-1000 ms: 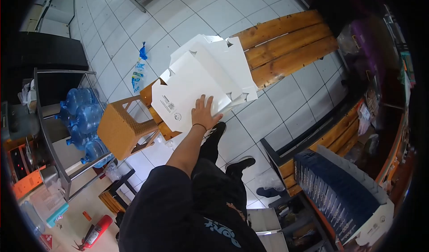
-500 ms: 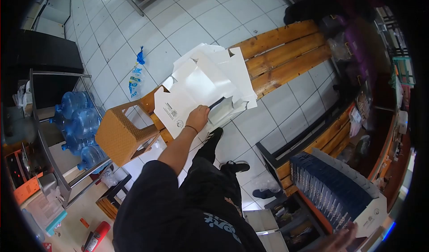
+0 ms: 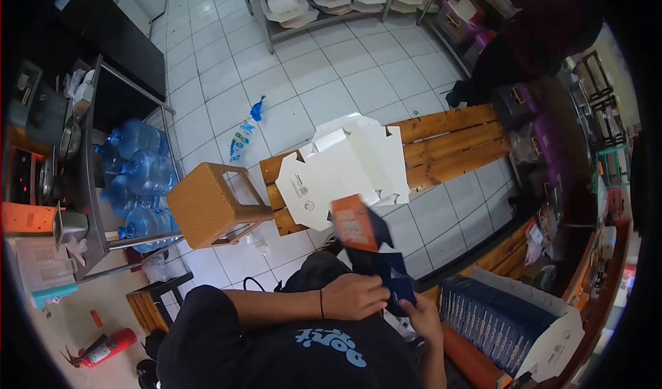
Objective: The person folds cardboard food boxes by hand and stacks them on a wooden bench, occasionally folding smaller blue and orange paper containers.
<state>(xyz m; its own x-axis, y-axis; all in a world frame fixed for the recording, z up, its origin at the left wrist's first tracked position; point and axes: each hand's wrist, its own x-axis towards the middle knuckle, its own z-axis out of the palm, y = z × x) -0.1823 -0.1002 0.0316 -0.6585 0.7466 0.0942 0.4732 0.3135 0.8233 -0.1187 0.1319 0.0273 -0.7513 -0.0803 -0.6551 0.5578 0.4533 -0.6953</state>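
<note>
Close to the body, the left hand [image 3: 353, 296] and the right hand [image 3: 422, 318] held a dark blue folded box [image 3: 386, 268], fingers closed on its lower part. Its orange flap [image 3: 351, 223] stuck up and covered the near edge of the white flat boxes [image 3: 345, 168]. Just to the right stood a carton of dark blue flat boxes [image 3: 510, 323]. The white stack lay on the wooden desk [image 3: 448, 144] and hung over its near edge. A brown stool [image 3: 207, 206] touched the desk's left end. Beyond was open tiled floor [image 3: 310, 78] with a blue wrapper [image 3: 245, 130], then shelves [image 3: 324, 3] far away.
</note>
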